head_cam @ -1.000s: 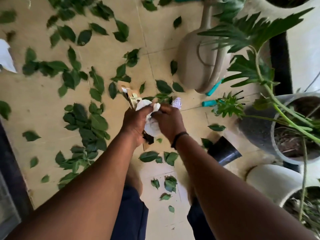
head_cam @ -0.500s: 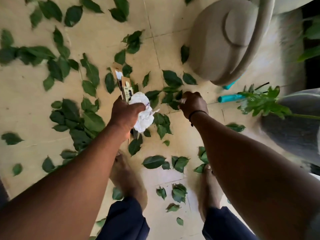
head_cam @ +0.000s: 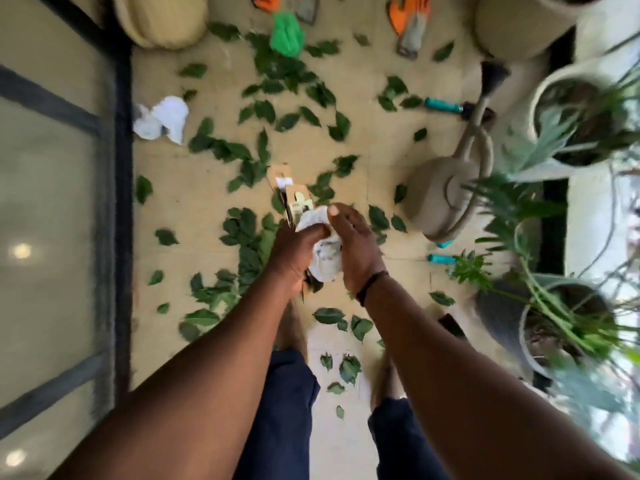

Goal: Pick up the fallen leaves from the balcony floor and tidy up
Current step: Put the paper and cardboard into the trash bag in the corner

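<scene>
Green fallen leaves [head_cam: 242, 226] lie scattered over the beige balcony floor [head_cam: 374, 161]. At the centre, my left hand [head_cam: 294, 251] grips a bundle of crumpled white paper [head_cam: 323, 261] together with brown cardboard pieces [head_cam: 296, 199] that stick out past its fingers. My right hand [head_cam: 353, 244] holds the same white paper from the right side, fingers wrapped over it. A few leaves [head_cam: 332, 315] lie just below my hands near my feet.
A beige watering can [head_cam: 446, 188] lies to the right, beside potted plants [head_cam: 568, 327]. Teal-handled tools [head_cam: 443, 105], orange gloves [head_cam: 410, 19], a green item [head_cam: 287, 32] and a round beige pot [head_cam: 162, 19] sit further off. More white paper [head_cam: 162, 119] lies by the dark door frame [head_cam: 121, 188] on the left.
My right hand reached out to the floor on the right, then came back to the white paper beside my left hand. The view lifted, showing more of the balcony.
</scene>
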